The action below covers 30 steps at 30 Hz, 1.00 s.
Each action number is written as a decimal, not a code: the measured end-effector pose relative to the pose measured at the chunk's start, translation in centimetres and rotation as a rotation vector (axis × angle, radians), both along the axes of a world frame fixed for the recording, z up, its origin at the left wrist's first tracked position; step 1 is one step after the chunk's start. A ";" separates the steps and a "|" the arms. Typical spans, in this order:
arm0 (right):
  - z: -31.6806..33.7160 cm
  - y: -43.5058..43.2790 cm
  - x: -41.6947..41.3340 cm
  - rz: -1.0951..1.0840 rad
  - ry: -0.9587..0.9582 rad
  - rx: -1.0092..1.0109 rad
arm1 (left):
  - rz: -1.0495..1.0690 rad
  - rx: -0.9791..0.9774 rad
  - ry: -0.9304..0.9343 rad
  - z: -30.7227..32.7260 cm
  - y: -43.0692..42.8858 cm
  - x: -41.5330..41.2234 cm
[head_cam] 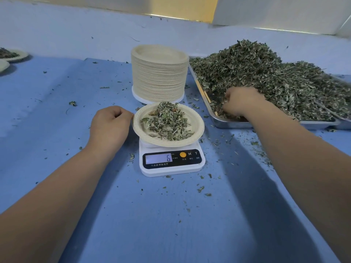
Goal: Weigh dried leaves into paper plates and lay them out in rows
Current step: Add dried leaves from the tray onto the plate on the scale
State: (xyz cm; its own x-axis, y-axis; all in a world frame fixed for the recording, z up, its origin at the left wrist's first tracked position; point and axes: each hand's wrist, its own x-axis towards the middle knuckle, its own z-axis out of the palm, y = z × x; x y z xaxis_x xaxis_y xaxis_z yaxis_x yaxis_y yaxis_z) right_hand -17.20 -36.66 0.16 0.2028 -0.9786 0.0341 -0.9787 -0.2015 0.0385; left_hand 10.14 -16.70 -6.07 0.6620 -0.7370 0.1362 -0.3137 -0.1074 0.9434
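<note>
White scale (171,168) reads 6, keys M/T; leaf-filled paper plate (197,130) on it. Left hand (110,126) pinches its 9 o'clock rim. Right hand (241,101) blurred, fingers buried in tray (228,124) leaves (266,73), 2 o'clock: grip unreadable.

A blue desk (57,103) is carrying everything. A white scale (171,162) is sitting at its middle, and a stack (159,73) of plates is standing just behind it. A steel tray (224,122) is lying to the right of both, set at an angle. Two plates (17,56) are resting at the far left edge. Leaf crumbs (201,188) are lying scattered around the scale and tray.
</note>
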 end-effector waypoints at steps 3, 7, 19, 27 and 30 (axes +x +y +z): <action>-1.2 0.0 0.1 0.033 0.000 0.193 | -0.002 0.000 -0.001 0.1 0.1 0.0; -0.2 0.8 0.6 0.131 -0.038 0.245 | 0.001 -0.008 0.006 0.2 0.1 0.0; -2.9 4.0 1.6 0.207 -0.241 0.024 | 0.007 -0.007 0.027 0.4 0.3 -0.2; -2.7 3.4 1.1 0.169 -0.555 -0.216 | 0.006 -0.020 0.030 0.3 0.2 -0.1; -2.2 3.6 1.2 0.161 -0.607 -0.305 | 0.005 -0.021 0.031 0.2 0.1 0.0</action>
